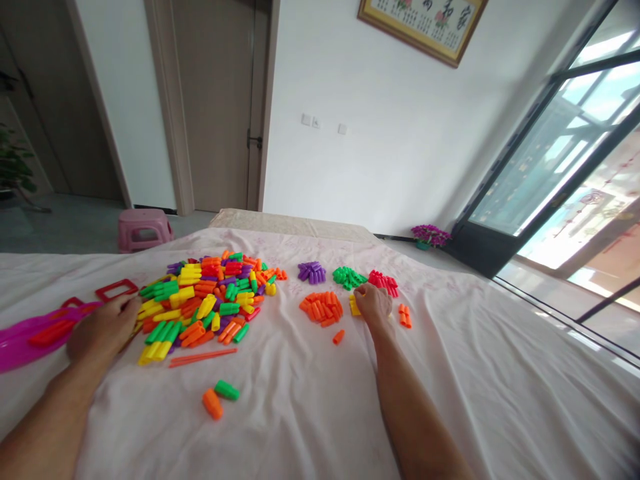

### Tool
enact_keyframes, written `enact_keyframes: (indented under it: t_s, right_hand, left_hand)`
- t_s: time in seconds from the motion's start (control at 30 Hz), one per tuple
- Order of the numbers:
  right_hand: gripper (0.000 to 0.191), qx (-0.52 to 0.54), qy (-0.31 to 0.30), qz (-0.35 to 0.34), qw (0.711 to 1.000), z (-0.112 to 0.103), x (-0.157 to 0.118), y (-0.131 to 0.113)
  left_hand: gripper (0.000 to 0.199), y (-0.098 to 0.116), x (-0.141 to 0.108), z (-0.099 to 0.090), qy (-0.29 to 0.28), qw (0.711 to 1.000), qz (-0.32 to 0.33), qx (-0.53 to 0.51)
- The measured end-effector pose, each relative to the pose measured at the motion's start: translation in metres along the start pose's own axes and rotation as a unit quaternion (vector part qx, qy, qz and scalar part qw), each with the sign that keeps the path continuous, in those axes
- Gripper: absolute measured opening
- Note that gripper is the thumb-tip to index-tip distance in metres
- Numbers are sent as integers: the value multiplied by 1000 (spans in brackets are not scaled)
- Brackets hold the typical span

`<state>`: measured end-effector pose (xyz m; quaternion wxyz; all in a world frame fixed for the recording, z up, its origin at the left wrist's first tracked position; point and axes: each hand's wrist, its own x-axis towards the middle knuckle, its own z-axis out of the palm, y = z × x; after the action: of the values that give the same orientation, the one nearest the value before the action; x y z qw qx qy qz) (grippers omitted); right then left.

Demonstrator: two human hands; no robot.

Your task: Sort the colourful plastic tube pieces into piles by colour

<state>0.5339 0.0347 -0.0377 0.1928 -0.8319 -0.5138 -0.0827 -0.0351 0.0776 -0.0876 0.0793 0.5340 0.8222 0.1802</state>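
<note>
My left hand (103, 327) rests at the left edge of a large mixed heap of coloured plastic pieces (205, 293); its fingertips meet the heap and what they hold cannot be made out. Farther right, my right hand (374, 303) has its fingers bent together over a few yellow pieces (355, 305), partly hiding them. Around it lie sorted piles: purple (312, 272), green (349, 277), red (384, 283) and orange (321, 309). A pair of orange pieces (405, 316) is to its right, and a single orange piece (339, 337) lies nearer me.
A magenta plastic item (15, 340) and red frames (117, 289) lie at the left. Thin orange sticks (203, 358), a green piece (227, 390) and an orange piece (213, 404) are on the white cloth (300, 413). A pink stool (145, 230) stands beyond.
</note>
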Motion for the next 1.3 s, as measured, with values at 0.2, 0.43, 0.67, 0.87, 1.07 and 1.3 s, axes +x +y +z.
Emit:
enact_keyframes:
  t_s: [0.2,0.43,0.67,0.87,1.07,1.3]
  right_hand:
    - [23,86,35,-91,991,-10,-13,-42]
    - [29,127,-57,-326,935,-1,-61,-139]
    - [29,56,-88,-360,927,23,-59,-197]
    - [25,112,-129,-324,930,28,-55,-194]
    - [32,268,-9,-267,926,-6,-33,-131]
    - [36,193,34,-84,977,-22,-8,-8]
  left_hand:
    - [72,5,-4,-5,-5,1000,-4,0]
    - [71,8,-7,-9,-19,1000,-9,-9]
    - [69,8,-7,-9,-5,1000,1,-15]
    - [67,7,-8,-9,-7,1000,12,-22]
    - [69,5,-4,-6,-12,1000,1,-23]
    - [73,3,-2,-3,-19,1000,-2,-14]
